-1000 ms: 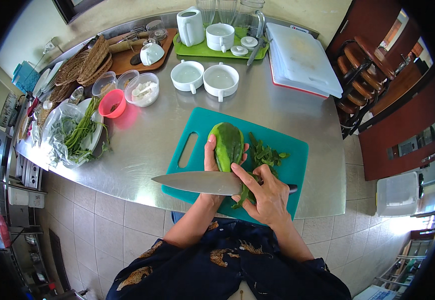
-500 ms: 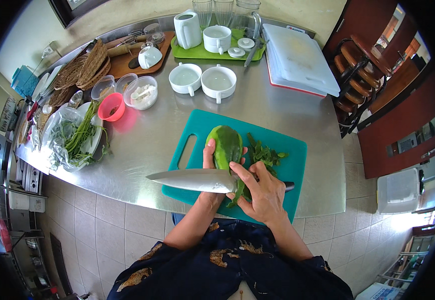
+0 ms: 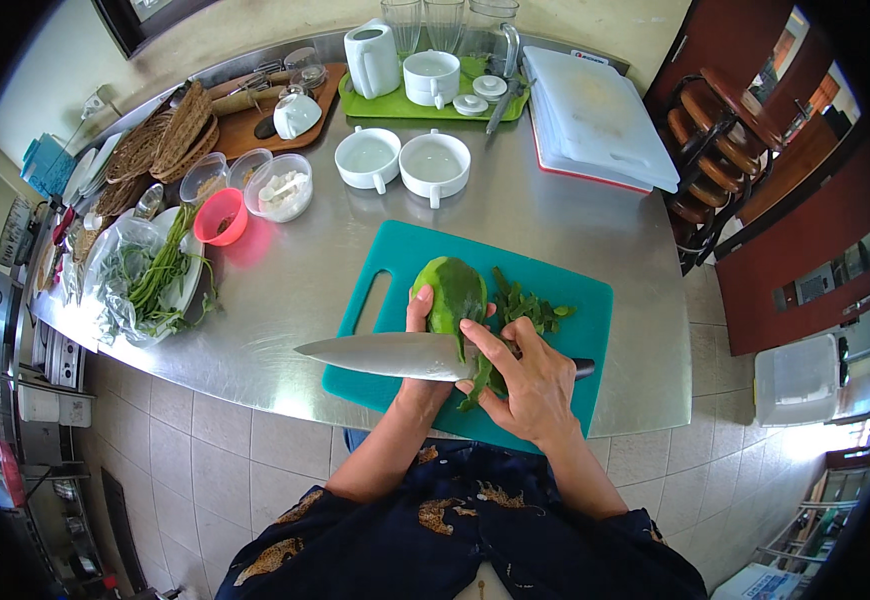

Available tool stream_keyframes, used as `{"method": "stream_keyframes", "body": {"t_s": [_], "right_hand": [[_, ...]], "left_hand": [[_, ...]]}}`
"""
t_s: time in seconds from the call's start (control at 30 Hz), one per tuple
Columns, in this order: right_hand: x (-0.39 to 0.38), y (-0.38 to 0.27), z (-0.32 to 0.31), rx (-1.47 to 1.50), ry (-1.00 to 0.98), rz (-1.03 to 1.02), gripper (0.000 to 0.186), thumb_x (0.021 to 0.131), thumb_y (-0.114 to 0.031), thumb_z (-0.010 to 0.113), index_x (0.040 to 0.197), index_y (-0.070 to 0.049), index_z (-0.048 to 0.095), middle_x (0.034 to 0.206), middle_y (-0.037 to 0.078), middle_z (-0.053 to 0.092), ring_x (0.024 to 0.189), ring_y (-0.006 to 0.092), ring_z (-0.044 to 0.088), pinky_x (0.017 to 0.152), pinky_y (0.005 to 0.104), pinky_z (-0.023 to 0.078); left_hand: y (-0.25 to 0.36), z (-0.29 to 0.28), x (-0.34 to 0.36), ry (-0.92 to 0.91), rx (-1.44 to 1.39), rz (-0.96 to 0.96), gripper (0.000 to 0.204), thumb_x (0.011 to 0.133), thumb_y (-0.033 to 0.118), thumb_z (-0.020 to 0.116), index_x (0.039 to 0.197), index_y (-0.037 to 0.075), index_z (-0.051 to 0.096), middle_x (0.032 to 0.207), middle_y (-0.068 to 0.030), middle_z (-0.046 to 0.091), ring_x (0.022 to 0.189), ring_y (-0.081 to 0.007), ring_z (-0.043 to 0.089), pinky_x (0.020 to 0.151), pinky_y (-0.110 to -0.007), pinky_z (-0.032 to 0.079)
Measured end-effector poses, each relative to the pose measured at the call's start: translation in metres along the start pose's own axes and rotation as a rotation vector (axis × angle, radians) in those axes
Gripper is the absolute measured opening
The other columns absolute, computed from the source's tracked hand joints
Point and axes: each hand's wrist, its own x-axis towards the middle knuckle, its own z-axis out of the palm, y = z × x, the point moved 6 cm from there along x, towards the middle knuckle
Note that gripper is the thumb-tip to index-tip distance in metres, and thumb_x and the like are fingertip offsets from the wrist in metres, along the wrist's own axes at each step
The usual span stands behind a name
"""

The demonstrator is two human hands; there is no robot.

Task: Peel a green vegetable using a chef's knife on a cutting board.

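My left hand (image 3: 421,312) is wrapped round a green papaya (image 3: 449,292), its thumb along the left side and most of its fingers hidden behind. Pale stripes show where skin is off the fruit. My right hand (image 3: 537,388) grips a large chef's knife (image 3: 385,356) by its dark handle, the index finger stretched toward the papaya. The wide blade points left across the lower end of the fruit, hiding part of it. Strips of green peel hang under my right fingers. More peel (image 3: 525,306) lies heaped on the teal cutting board (image 3: 580,290) beneath.
Two white cups (image 3: 435,166) stand beyond the board. At left are a pink bowl (image 3: 221,216), small tubs (image 3: 281,188) and a plate of leafy greens (image 3: 160,275). A green tray (image 3: 385,104) holds white crockery; white cutting boards (image 3: 600,120) are stacked at the back right.
The papaya's top has tipped slightly lower, and the knife and my right hand have shifted a little to the right. Both hands keep their holds.
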Motion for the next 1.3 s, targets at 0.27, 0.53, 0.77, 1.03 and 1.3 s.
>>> {"method": "stream_keyframes", "body": {"t_s": [0.27, 0.53, 0.77, 1.03, 1.3], "right_hand": [[0.001, 0.002, -0.008, -0.062, 0.036, -0.032, 0.065, 0.078, -0.040, 0.079, 0.139, -0.031, 0.060, 0.094, 0.006, 0.052, 0.077, 0.0214, 0.061, 0.058, 0.0339, 0.050], [0.005, 0.004, -0.012, -0.073, 0.015, 0.001, 0.069, 0.077, -0.039, 0.080, 0.141, -0.033, 0.058, 0.093, 0.005, 0.051, 0.078, 0.0205, 0.061, 0.058, 0.0337, 0.050], [0.008, 0.008, -0.012, -0.065, 0.017, -0.043, 0.075, 0.073, -0.034, 0.081, 0.143, -0.031, 0.055, 0.095, 0.006, 0.053, 0.079, 0.0216, 0.063, 0.059, 0.0352, 0.051], [0.007, 0.007, -0.017, -0.047, -0.021, -0.009, 0.075, 0.072, -0.034, 0.081, 0.142, -0.026, 0.055, 0.096, 0.007, 0.053, 0.079, 0.0222, 0.064, 0.059, 0.0352, 0.051], [0.012, 0.007, -0.014, -0.053, 0.022, -0.009, 0.066, 0.074, -0.036, 0.081, 0.136, -0.024, 0.059, 0.097, 0.008, 0.054, 0.077, 0.0229, 0.065, 0.058, 0.0359, 0.051]], "left_hand": [[-0.004, -0.007, 0.006, -0.078, -0.037, -0.031, 0.043, 0.096, 0.044, 0.057, 0.124, 0.012, 0.052, 0.107, -0.0122, 0.065, 0.094, -0.0317, 0.069, 0.083, -0.044, 0.060], [-0.003, -0.008, 0.005, -0.067, 0.086, 0.060, 0.054, 0.097, 0.048, 0.051, 0.128, 0.004, 0.057, 0.113, -0.0157, 0.068, 0.096, -0.0311, 0.070, 0.082, -0.044, 0.061], [-0.004, -0.013, 0.007, -0.047, 0.124, 0.103, 0.048, 0.098, 0.043, 0.050, 0.130, 0.007, 0.052, 0.116, -0.0148, 0.065, 0.100, -0.0306, 0.068, 0.089, -0.045, 0.059], [0.000, -0.004, 0.000, -0.076, 0.142, 0.138, 0.035, 0.100, 0.030, 0.053, 0.127, 0.009, 0.044, 0.114, -0.0086, 0.057, 0.101, -0.0174, 0.060, 0.087, -0.035, 0.053], [0.004, 0.000, -0.003, -0.102, 0.198, 0.185, 0.035, 0.102, 0.030, 0.052, 0.128, 0.010, 0.042, 0.114, -0.0084, 0.058, 0.101, -0.0176, 0.062, 0.083, -0.032, 0.055]]}}
